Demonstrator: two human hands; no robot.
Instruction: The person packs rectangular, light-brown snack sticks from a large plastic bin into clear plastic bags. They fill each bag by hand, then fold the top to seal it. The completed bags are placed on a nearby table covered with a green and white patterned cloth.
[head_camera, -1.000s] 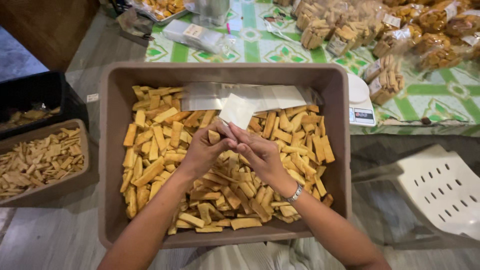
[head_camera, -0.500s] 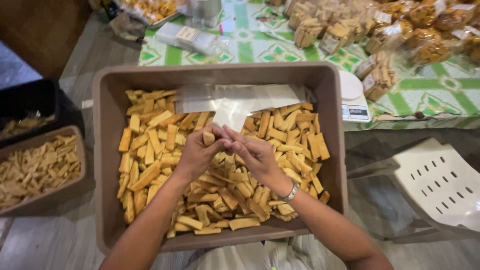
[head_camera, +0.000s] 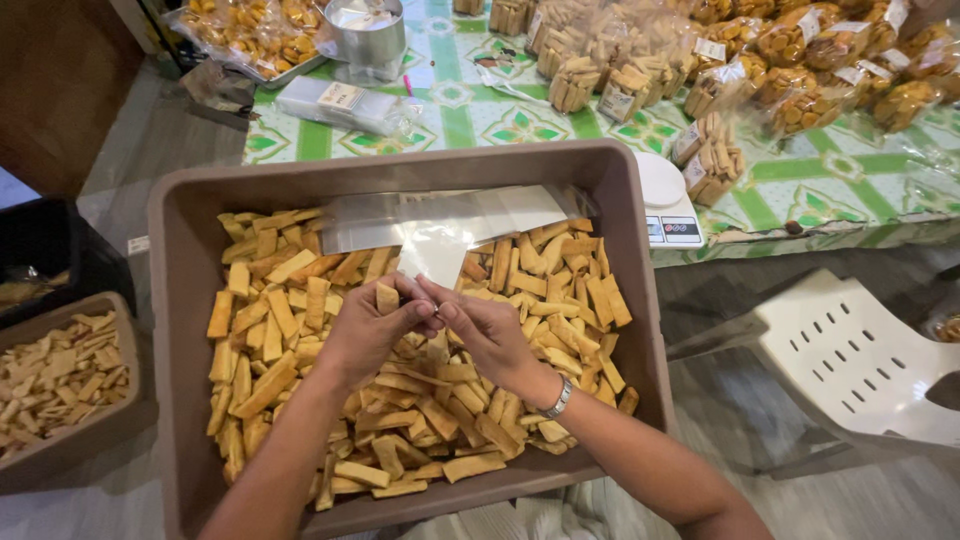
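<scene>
Both hands (head_camera: 430, 325) pinch clear bag (head_camera: 432, 258); biscuit sticks (head_camera: 300, 300) below.

Beyond the hands, a desk (head_camera: 830, 190) under a green-and-white patterned cloth spans the top. Right of the hands stands a white slatted plastic chair (head_camera: 850, 350) on a grey wood-grain floor (head_camera: 130, 150). Far upper left, a dark wooden panel (head_camera: 50, 80) rises.

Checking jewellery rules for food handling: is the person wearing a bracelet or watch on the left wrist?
No: the left hand has a bare wrist, while the metal band sits on the wrist of the right hand.
</scene>
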